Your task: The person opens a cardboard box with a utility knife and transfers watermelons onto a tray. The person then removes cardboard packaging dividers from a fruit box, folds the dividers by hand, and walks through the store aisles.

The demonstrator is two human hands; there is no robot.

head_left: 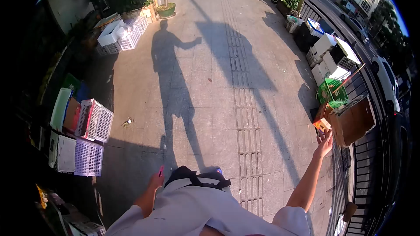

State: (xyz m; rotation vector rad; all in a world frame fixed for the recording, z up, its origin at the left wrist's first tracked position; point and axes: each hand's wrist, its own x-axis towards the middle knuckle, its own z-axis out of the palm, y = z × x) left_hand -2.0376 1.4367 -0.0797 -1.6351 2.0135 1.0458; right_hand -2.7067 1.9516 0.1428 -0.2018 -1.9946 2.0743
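Low beside my body, my left hand [155, 181] is closed around a slim pink object [161, 171]; only its end shows, so its kind is unclear. My right arm is stretched out to the right. The fingers of my right hand [324, 144] are extended and apart. Just beyond the fingertips is a small pale tan block-like piece [324, 124], in front of an orange carton [321, 114]; whether the fingers touch it I cannot tell. A large open cardboard box [353, 121] leans by the railing, right of that hand.
A green basket [332, 92] and white foam boxes [324, 46] line the railing [362, 166] on the right. White crates [131, 39] and a purple crate [89, 157] stand on the left. A potted tree [166, 11] stands farther ahead. Ridged tactile paving [248, 144] runs along the pavement.
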